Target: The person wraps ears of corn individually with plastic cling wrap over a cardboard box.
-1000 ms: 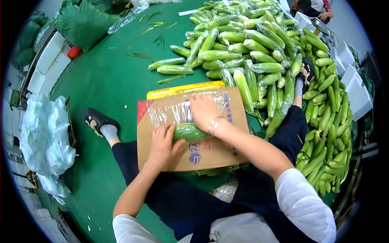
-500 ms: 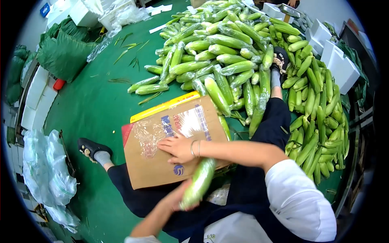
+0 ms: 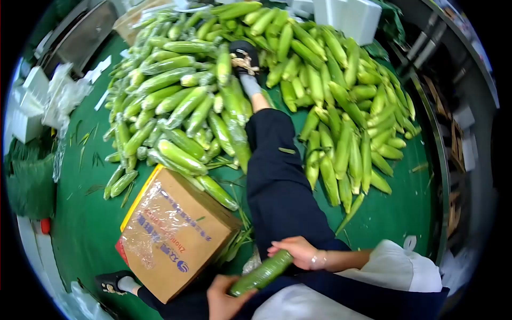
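Observation:
An ear of corn (image 3: 261, 273) in green husk, with a glossy film-like surface, lies tilted between my hands, close to my lap. My left hand (image 3: 225, 298) is closed round its lower end. At the upper end, my right hand (image 3: 296, 252), with bracelets on the wrist, has its fingers curled against the ear. Part of each hand's grip is hidden by the corn. A brown cardboard box (image 3: 176, 234) with clear film on its printed face stands left of the hands, over my leg.
A heap of film-wrapped corn (image 3: 170, 101) covers the green floor ahead on the left. Unwrapped corn (image 3: 346, 128) is piled to the right of my outstretched leg (image 3: 277, 170). White foam boxes (image 3: 349, 18) stand behind, and a metal rack runs along the right.
My right hand has left the box's face and come to the corn's upper end. My left hand still holds the corn. The view has swung right, so the box appears further left.

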`<state>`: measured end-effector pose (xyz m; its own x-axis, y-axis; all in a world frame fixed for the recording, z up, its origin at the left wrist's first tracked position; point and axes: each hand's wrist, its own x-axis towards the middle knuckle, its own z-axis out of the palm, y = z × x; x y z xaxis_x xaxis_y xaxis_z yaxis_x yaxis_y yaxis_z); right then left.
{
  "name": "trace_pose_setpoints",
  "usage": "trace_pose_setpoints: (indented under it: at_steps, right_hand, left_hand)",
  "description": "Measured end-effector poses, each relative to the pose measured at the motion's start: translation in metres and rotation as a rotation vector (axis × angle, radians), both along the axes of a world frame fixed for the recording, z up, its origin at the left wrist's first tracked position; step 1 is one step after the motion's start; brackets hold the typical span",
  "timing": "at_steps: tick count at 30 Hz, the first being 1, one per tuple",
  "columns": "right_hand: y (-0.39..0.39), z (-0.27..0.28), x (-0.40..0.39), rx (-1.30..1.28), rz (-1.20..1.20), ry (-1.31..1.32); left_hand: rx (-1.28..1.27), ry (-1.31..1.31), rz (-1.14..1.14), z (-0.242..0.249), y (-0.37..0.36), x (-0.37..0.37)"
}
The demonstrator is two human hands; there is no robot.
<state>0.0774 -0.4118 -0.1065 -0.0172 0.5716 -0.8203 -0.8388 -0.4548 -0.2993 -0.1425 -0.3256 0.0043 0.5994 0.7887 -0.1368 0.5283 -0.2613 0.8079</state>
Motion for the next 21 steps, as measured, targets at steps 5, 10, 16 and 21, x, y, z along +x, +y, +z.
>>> trace_pose_setpoints:
  at_steps: [5,10,16,21]
  right_hand:
    - [0.069,-0.013,0.004,0.028,0.022,0.358]
    - [0.102,0.017,0.009,0.103,0.285,0.127]
    - [0.124,0.022,0.185,0.409,0.25,-1.888]
    - [0.077,-0.094,0.282,0.258,1.229,-2.098]
  left_hand:
    - [0.242,-0.659,0.523,-0.021,0.036,0.048]
    - [-0.248,-0.836,0.49,-0.073,0.057,0.141]
    - [-0.485,-0.837,0.52,-0.079,0.228,0.228]
    - [-0.312,-1.029,0.366,-0.042,0.382,0.284]
